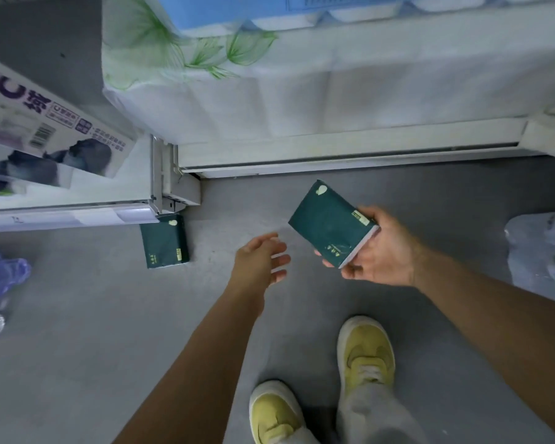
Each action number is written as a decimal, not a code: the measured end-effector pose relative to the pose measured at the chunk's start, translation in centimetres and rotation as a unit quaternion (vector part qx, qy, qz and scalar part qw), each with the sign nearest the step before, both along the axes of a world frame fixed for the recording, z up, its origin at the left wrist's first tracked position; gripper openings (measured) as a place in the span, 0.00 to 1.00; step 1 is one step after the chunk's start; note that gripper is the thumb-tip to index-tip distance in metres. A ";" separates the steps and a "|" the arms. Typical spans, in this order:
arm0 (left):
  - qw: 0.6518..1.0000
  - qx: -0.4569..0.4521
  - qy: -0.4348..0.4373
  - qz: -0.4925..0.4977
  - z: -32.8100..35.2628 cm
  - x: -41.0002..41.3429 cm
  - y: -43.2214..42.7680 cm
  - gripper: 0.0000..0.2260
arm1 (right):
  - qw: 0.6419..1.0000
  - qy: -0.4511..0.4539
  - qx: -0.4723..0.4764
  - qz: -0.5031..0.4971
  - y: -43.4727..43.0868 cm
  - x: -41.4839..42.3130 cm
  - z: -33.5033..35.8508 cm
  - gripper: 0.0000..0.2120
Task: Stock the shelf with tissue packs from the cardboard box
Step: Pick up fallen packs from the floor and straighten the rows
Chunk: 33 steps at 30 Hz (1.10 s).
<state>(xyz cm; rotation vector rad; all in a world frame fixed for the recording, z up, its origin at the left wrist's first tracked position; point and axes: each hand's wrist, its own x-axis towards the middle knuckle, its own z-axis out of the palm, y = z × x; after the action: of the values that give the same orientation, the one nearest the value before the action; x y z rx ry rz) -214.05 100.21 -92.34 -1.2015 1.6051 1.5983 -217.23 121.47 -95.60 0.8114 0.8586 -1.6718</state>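
My right hand [378,251] grips a dark green tissue pack [329,221] by its near end, holding it above the grey floor in front of the white shelf [334,149]. My left hand [263,257] hovers open just left of that pack, fingers relaxed, holding nothing. A second dark green tissue pack [164,241] lies on the floor at the corner of the left shelf unit [77,200]. No cardboard box is in view.
Large white tissue bundles with green leaf print [269,91] fill the bottom shelf ahead. Purple-printed packs [45,123] sit on the left shelf. Wrapped bottles stand at the left [0,277] and right [542,251] edges. My yellow shoes [366,350] are below.
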 end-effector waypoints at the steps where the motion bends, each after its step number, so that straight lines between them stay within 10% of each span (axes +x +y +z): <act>1: 1.000 0.003 0.003 -0.002 0.9 0.3 0.0 0.09 | 1.000 -0.007 -0.012 -0.001 -0.1 0.4 0.9 0.33; 16: 0.992 0.069 0.078 0.070 14.9 1.2 -1.2 0.18 | 0.994 0.064 0.056 0.062 -2.4 2.4 16.2 0.24; 33: 0.957 -0.027 0.221 -0.185 42.1 -1.2 -5.5 0.15 | 0.878 0.371 0.212 0.219 -7.1 -0.9 44.4 0.20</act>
<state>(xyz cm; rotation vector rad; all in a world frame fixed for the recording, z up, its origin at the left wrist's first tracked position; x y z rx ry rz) -215.30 94.76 -50.28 -0.5336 2.0175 1.6504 -218.10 114.38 -51.25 0.1778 1.8396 -1.3829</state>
